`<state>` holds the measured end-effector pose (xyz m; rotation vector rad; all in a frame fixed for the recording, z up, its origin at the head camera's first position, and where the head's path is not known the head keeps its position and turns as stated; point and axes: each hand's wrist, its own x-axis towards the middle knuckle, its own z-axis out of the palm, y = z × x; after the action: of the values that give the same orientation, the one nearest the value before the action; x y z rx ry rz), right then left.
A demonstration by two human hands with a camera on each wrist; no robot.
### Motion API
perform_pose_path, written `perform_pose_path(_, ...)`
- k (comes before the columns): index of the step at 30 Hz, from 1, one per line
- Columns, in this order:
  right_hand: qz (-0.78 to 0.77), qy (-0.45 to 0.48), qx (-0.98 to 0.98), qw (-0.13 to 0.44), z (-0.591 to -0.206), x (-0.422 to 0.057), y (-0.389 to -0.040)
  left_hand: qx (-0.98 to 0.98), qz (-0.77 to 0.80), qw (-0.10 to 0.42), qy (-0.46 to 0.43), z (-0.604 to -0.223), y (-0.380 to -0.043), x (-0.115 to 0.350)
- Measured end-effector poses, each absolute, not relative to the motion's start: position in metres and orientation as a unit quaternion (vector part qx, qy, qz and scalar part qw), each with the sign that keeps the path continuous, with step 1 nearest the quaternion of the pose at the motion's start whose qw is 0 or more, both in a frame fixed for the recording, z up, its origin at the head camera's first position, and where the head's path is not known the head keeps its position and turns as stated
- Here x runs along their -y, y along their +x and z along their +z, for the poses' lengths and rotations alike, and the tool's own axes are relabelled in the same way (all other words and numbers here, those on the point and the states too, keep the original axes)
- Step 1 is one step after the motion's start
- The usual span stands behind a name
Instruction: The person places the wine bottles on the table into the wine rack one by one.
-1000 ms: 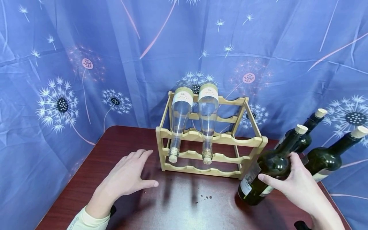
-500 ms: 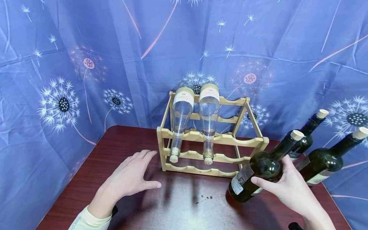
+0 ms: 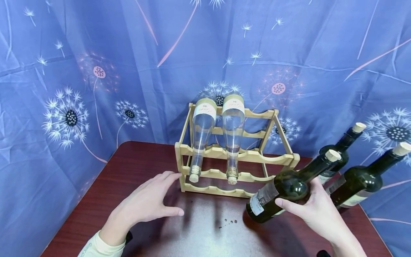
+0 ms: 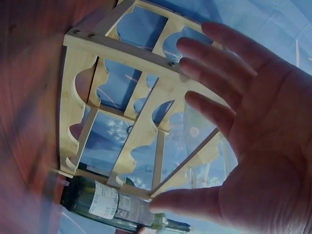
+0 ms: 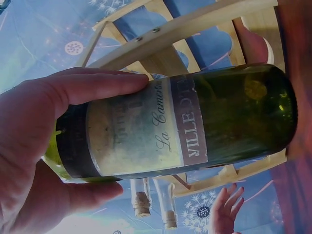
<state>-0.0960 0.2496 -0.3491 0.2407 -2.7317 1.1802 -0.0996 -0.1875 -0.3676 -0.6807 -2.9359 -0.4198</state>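
My right hand point(image 3: 318, 210) grips a dark green wine bottle point(image 3: 290, 187) round its body, thumb on the near side. The bottle leans with its corked neck up to the right, in front of the wooden wine rack's point(image 3: 247, 155) right end. In the right wrist view its label point(image 5: 141, 126) faces the camera; whether its base touches the table, I cannot tell. My left hand point(image 3: 144, 203) holds nothing, its fingers extended and thumb spread, beside the rack's left front post. Two clear corked bottles, one point(image 3: 202, 125) left and one point(image 3: 233, 125) right, lie in the rack's top row, necks toward me.
Two more dark green corked bottles, one point(image 3: 340, 150) behind and one point(image 3: 361, 180) in front, stand at the table's right side. Several dark spots point(image 3: 229, 222) mark the reddish-brown table point(image 3: 135, 157). A blue dandelion-print curtain point(image 3: 160, 85) hangs close behind the rack.
My right hand has moved left with the green wine bottle, which leans further over now. The left hand has shifted slightly right toward the rack's post. The clear bottles stay in place.
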Motion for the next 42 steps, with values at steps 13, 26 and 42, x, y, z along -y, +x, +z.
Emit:
perform_pose_path(13, 0.437, 0.057, 0.895, 0.061, -0.354, -0.239, -0.096, 0.942, -0.18, 0.035, -0.28, -0.372, -0.097, 0.174)
perform_pose_path(26, 0.539, 0.057, 0.839, 0.049, -0.369, -0.213, -0.09, 0.928, -0.171, 0.083, -0.321, -0.38, -0.096, 0.156)
perform_pose_path(42, 0.658, 0.047, 0.751, 0.03, -0.376, -0.185, -0.083, 0.917, -0.207, 0.119, -0.318, -0.386, -0.09, 0.135)
